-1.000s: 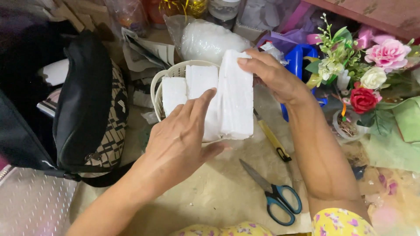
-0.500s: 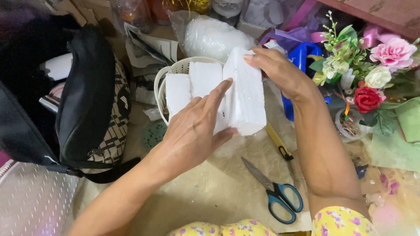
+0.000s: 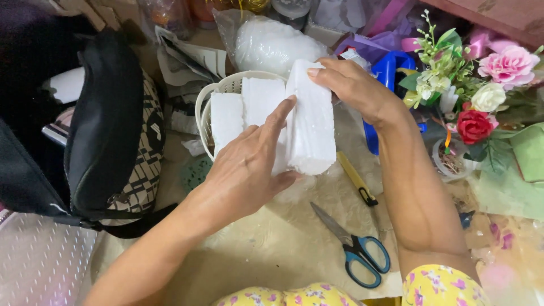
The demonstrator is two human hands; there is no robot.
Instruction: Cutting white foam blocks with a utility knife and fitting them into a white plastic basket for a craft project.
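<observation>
**poster1:** Two hands on one chunk of white foam, that's basically the whole shot. Closest to the camera you've got blue-handled scissors (image 3: 354,249) lying flat on the crinkly paper-covered table (image 3: 272,249), blades shut, with a yellow utility knife (image 3: 357,178) just past them.

**poster2:** yeah, and the hands? Which one's actually gripping?

**poster1:** Both. Left hand (image 3: 249,170) has its thumb under the near end of the foam block (image 3: 310,122) and its fingers laid up the side. Right hand (image 3: 354,90) is curled over the far top corner. The block is propped at a slant, its far end at the rim of a small white basket (image 3: 226,88).

**poster2:** basket already has stuff in it, right?

**poster1:** Yep, two more foam pieces (image 3: 243,113) stand in there, right beside the held one. Black bag (image 3: 107,124) sits off to the left, fake flowers (image 3: 481,85) to the right, and a bagged white lump (image 3: 272,45) behind the basket.
</observation>
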